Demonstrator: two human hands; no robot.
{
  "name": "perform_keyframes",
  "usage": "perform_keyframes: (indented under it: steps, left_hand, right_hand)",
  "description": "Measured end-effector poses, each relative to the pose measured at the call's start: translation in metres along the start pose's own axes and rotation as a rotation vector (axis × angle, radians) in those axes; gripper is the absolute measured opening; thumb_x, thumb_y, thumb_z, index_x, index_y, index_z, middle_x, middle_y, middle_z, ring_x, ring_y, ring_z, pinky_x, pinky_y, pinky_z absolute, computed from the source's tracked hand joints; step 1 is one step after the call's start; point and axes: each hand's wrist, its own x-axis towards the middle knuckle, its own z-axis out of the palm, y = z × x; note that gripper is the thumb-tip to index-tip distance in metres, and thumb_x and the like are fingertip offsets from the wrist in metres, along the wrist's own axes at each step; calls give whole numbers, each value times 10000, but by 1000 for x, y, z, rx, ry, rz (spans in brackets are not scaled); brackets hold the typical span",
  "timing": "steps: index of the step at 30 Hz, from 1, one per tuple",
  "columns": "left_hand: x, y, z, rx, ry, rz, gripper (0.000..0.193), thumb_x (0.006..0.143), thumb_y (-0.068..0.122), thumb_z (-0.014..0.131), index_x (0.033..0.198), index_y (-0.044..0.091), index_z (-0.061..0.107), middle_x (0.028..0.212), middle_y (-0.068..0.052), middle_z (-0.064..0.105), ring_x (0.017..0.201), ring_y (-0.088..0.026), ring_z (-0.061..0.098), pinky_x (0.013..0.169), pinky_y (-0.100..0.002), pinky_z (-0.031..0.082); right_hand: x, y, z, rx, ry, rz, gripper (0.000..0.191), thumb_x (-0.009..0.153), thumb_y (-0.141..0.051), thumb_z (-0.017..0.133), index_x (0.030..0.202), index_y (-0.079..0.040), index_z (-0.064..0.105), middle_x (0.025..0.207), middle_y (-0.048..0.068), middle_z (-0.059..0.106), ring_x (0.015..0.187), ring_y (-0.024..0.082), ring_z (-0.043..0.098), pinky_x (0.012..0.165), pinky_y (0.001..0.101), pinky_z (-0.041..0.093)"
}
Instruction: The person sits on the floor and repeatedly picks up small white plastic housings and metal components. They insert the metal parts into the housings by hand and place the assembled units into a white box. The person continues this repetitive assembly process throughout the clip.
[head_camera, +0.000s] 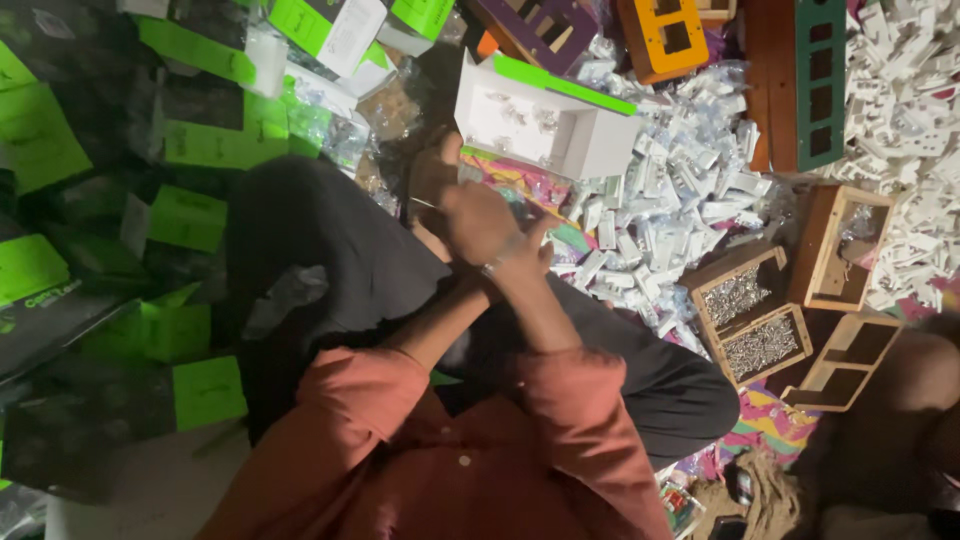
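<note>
At the centre of the view, both hands (478, 215) are pressed together, their grasp impossible to tell, just below the open white cardboard box (540, 125) at twelve o'clock

We wear a rust-red shirt (450, 470) with small round buttons and sleeves pushed up above our elbows. Our trousers (330, 260) are black. A thin silver bracelet (497, 262) sits on one wrist.
</note>
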Motion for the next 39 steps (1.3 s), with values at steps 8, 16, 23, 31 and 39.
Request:
perform_keyframes:
  steps: [8, 16, 23, 31, 39]
  left_hand:
    - [10, 27, 1, 171, 89, -13, 381, 881, 110, 673, 1255, 74, 605, 1050, -190, 726, 948, -364, 693, 841, -466, 528]
    - [12, 26, -4, 127, 81, 8, 378, 869, 89, 663, 1240, 69, 595, 1097, -197, 715, 995, -394, 690, 837, -466, 544]
    - [10, 15, 3, 304, -21, -56, 387, 910, 165, 670, 1271, 60, 573, 1016, -216, 684, 890, -385, 663, 793, -498, 494]
    - [9, 38, -16, 491, -309, -203, 244, 1001, 292, 604, 1089, 100, 728, 1089, -185, 745, 1008, -349, 716, 895, -483, 536]
    - [28, 28, -42, -506, 264, -183, 265, 920, 119, 717, 1153, 4, 664, 938, -126, 706, 780, -255, 676, 652, -357, 538]
  right_hand:
    - [33, -8, 49, -351, -226, 79, 232, 979, -196, 540, 923, -66, 723, 844, 154, 714, 788, 290, 735, 641, 405, 569]
    - [57, -38, 45, -739, -119, 1, 276, 891, -312, 532, 923, -260, 801, 943, 144, 746, 1081, 315, 700, 1050, 585, 488]
    - [22, -7, 6, 184, -92, 101, 242, 928, -271, 692, 973, -39, 746, 878, 168, 729, 812, 282, 723, 720, 364, 543]
    - [-91, 87, -26, 1155, 256, 463, 319, 1121, -209, 617, 871, -11, 621, 694, -47, 517, 586, 39, 422, 521, 244, 313]
    - [-117, 119, -25, 1067, 444, 597, 102, 960, -101, 680, 992, -13, 722, 796, -38, 684, 590, 17, 527, 515, 207, 407]
